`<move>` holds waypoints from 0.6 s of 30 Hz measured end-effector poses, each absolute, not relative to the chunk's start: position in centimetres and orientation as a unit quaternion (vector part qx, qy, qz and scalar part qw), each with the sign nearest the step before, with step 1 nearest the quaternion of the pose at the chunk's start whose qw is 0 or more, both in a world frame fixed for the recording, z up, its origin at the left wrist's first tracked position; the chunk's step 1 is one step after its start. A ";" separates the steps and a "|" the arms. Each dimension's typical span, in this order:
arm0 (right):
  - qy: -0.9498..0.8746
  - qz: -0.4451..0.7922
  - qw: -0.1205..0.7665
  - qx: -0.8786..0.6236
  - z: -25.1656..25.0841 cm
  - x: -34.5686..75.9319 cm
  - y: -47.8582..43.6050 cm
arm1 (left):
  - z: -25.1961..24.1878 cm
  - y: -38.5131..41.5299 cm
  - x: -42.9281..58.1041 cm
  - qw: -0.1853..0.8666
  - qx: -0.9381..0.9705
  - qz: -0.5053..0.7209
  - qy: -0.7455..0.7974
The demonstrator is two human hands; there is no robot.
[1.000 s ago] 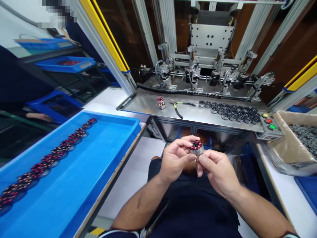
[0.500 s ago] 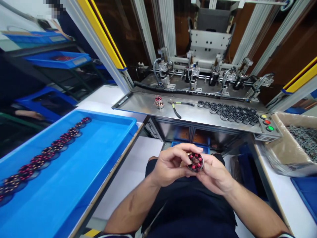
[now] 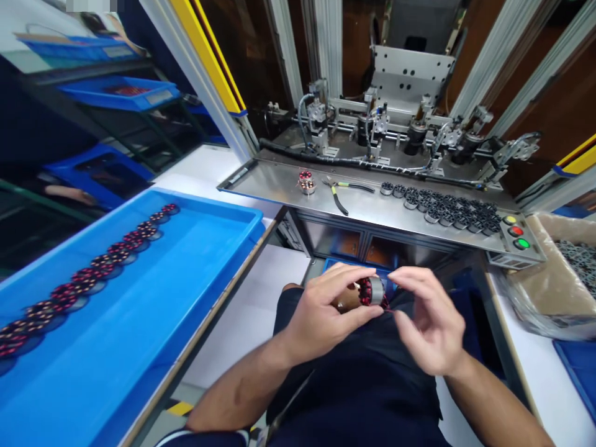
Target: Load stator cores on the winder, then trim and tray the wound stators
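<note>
A motor stator [image 3: 372, 290] with red copper windings and a grey metal ring sits between the fingers and thumb of my left hand [image 3: 321, 310], above my lap. It is turned on its side. Short reddish wire ends show at its right edge. Just right of the stator is my right hand [image 3: 431, 323], its fingers and thumb spread apart; the thumb tip is close to the wire ends, and whether it touches them I cannot tell. On the metal ledge ahead lie two wound stators [image 3: 307, 185] and cutting pliers [image 3: 342, 194] with green and black handles.
Rows of dark unwound cores [image 3: 447, 208] stand on the ledge, left of colored push buttons [image 3: 516, 231]. A blue tray [image 3: 186, 279] at left holds a line of wound stators. At right is a lined carton [image 3: 540, 273] of parts. Machine fixtures [image 3: 372, 127] stand behind; a co-worker's hand [image 3: 72, 194] shows far left.
The stator has turned from facing me onto its side. My right hand has let go of it and opened to the right, while my left hand keeps hold. The view has shifted slightly.
</note>
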State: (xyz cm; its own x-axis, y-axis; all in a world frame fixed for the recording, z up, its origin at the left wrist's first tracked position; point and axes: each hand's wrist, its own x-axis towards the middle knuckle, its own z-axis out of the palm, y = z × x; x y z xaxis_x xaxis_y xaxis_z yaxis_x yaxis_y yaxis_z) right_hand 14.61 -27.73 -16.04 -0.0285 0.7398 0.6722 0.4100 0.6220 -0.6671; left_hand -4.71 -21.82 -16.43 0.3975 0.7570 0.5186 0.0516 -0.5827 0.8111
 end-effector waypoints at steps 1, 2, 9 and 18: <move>-0.687 0.174 0.574 -0.411 -15.6 15.0 -27.8 | -16.4 -21.7 -4.7 0.309 0.768 0.492 0.270; -0.679 0.192 0.578 -0.411 -15.1 15.3 -27.8 | -16.3 -21.7 -4.7 0.251 0.783 0.502 0.269; -0.760 0.112 0.459 -0.446 -13.0 13.9 -26.4 | -16.2 -21.8 -4.5 0.102 0.829 0.495 0.240; -0.783 0.140 0.456 -0.398 -12.0 13.6 -26.2 | -15.9 -22.1 -5.6 0.098 0.849 0.472 0.216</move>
